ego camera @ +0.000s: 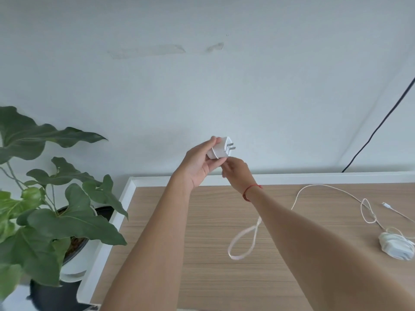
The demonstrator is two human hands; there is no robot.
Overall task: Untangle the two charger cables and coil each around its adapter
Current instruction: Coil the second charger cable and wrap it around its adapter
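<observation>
My left hand (197, 167) holds a white adapter (221, 149) up in front of the wall, its two prongs pointing right. A strand of white cable runs across the adapter's body. My right hand (237, 173) sits just below it, fingers pinched on that cable. The cable (243, 240) hangs behind my right forearm and forms a blurred loop above the wooden table (202, 277). At the table's right edge lies a second white adapter (396, 245) with cable wound around it; its loose cable (325, 187) trails left across the table.
A large-leafed potted plant (56, 198) stands left of the table. The table has a white raised rim (125, 198) and meets a pale wall. A black cord (377, 129) runs down the wall at the right.
</observation>
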